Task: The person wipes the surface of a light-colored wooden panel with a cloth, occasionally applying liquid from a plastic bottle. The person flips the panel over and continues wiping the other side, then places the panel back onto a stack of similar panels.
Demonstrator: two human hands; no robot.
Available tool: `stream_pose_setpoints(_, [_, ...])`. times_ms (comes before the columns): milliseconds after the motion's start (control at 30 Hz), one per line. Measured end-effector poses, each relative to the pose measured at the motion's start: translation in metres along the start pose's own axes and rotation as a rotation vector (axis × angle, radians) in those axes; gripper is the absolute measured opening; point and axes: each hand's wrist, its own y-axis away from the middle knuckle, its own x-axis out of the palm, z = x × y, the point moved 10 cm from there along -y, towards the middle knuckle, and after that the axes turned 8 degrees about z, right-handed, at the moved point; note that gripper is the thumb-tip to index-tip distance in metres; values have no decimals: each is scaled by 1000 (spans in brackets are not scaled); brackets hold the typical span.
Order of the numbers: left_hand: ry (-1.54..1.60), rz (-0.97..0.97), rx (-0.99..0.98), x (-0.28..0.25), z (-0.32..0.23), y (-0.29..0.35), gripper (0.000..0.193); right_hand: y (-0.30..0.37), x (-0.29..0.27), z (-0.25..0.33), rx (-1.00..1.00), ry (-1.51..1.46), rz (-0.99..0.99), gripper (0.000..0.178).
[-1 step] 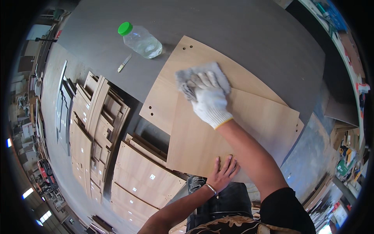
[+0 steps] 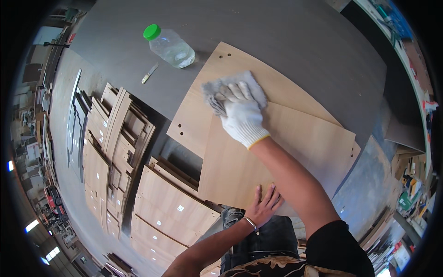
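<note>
Under right hand [image 2: 238, 105], grey cloth [image 2: 253, 85], atop panel [image 2: 196, 113]

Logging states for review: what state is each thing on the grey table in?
Clear plastic jar: green lid on, liquid inside.
Small silvery knife: lying flat.
Fluffy grey cloth: partly bunched under the white-gloved right hand.
Lower pale wooden board: drilled, partly covered.
Upper pale wooden board: overlapping the lower.
Bare left hand: resting on the upper board.

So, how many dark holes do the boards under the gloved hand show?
6 holes are visible: first pair near the far corner, second pair near the left corner, third pair at the right end. More may be hidden under the upper board or grey cloth.
</note>
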Motion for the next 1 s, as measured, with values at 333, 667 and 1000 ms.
stream_pose_setpoints(333, [-39,-232,-76,-22,0,0,55,-16,24,-7,-1,126,84,47])
stream_pose_setpoints(667, [-18,-223,-53,-25,4,1,62,-17,17,-4,45,137,143,52])
stream_pose_setpoints(1000, [-62,-314,-67,-30,4,2,56,-9,17,-20,17,111,105,59])
